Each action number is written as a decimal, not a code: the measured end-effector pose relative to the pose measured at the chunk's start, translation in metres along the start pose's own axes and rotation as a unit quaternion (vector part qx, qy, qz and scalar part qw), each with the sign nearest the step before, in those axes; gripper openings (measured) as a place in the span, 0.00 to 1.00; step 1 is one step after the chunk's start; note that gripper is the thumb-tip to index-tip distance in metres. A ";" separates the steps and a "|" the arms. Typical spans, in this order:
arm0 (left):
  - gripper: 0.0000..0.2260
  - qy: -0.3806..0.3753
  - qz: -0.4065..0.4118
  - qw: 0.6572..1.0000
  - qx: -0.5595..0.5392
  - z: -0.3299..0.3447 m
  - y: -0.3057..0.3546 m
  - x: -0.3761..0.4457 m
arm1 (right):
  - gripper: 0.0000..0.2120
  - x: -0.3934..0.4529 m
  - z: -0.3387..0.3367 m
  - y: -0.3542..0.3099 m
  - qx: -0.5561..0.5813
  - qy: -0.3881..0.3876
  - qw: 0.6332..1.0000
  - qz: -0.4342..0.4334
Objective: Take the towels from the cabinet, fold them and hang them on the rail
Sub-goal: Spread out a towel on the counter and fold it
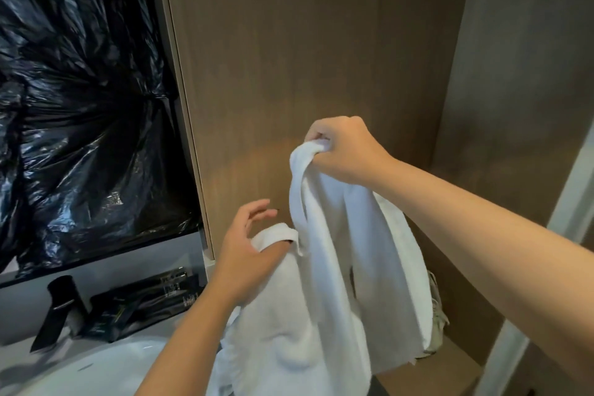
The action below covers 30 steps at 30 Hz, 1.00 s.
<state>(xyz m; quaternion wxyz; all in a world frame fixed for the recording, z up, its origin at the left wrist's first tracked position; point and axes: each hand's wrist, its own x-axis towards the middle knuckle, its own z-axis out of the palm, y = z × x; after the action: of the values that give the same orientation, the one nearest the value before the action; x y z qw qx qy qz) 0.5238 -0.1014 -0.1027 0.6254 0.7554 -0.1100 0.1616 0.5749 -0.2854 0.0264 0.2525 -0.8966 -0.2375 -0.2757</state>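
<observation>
1. Broadly, the wooden cabinet (321,58) fills the far middle and right of the scene, its brown panel standing behind both hands; a shelf edge shows at the near right.
2. Crinkled black plastic sheeting (80,90) covers the far left.
3. One white towel (337,267) hangs in front of the cabinet, out of it and unfolded, draping down in loose folds.
4. At the near left sits a white basin (96,370), with a black faucet (61,309) and a dark tray of sachets (144,305) behind it.
5. Up top, the right hand (347,151) grips a bunched corner of the towel in curled fingers.
6. Lower left, the left hand (247,244) has its fingers spread and relaxed, while its thumb is tucked under a towel edge.
7. Judging by this, taking out is done for this towel; folding has hardly begun, and hanging remains. No rail is in view.
</observation>
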 end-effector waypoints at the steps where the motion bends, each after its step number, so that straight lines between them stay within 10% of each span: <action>1: 0.26 -0.019 0.016 1.000 -0.007 0.004 0.003 0.000 | 0.06 -0.003 0.001 -0.001 -0.010 -0.017 1.000 0.002; 11: 0.22 -0.139 -0.021 0.982 -0.127 0.031 0.008 0.002 | 0.05 -0.034 0.004 0.011 -0.033 -0.080 0.995 0.044; 14: 0.07 -0.125 -0.006 0.990 -0.064 0.041 0.004 0.007 | 0.06 -0.043 0.000 0.025 -0.056 -0.103 0.991 0.066; 26: 0.08 -0.020 -0.076 0.985 0.151 0.006 -0.058 -0.003 | 0.09 -0.122 0.001 0.124 -0.128 -0.147 0.967 0.164; 30: 0.06 -0.016 -0.114 0.960 0.254 0.001 -0.092 -0.027 | 0.12 -0.161 0.026 0.138 0.000 -0.116 0.969 0.217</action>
<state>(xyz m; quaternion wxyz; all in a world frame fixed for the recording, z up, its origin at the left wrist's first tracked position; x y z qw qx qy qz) 0.5323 -0.0860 -0.1968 0.4257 0.8993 0.0114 0.0992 0.5442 -0.4213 -0.1359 0.2768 -0.9525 -0.0651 -0.1090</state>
